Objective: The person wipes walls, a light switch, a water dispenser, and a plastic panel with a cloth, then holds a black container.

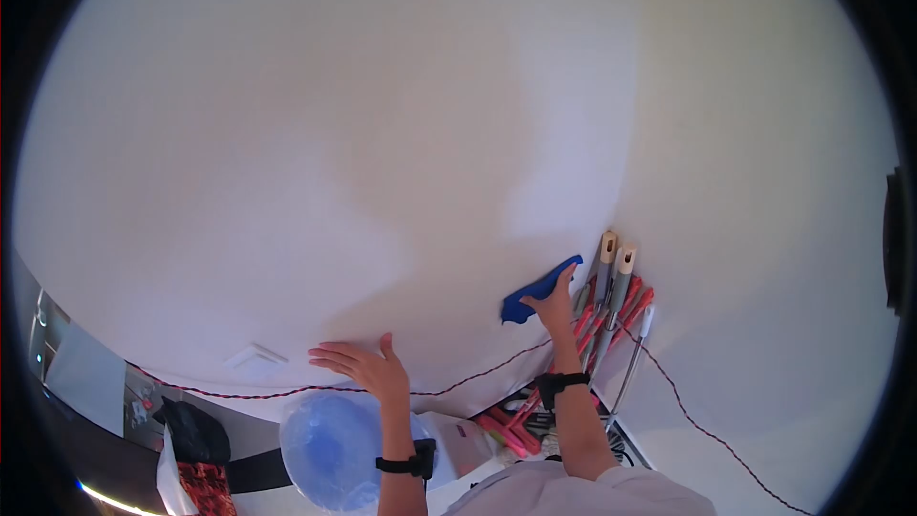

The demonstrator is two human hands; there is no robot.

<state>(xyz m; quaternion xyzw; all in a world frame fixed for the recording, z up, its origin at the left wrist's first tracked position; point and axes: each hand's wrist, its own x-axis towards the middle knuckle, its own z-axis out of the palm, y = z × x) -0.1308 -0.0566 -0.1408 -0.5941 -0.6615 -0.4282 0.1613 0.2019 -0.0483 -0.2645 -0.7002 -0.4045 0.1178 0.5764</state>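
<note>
My right hand (552, 309) presses a dark blue cloth (541, 292) against the white wall (430, 115), close to the corner at the right. The thumb and fingers are on the cloth. My left hand (358, 363) lies on the same wall lower down at the left, fingers spread, holding nothing. A twisted red and black cord (487, 373) runs across the wall below both hands. Just left of my left hand is a small white fitting (256, 357) on the wall.
Long-handled tools (616, 272) with red and grey poles lean in the corner beside my right hand. A bin with a clear plastic cover (330, 449) stands below my left hand. A black bag (196, 432) is at the lower left, near a white box (458, 444).
</note>
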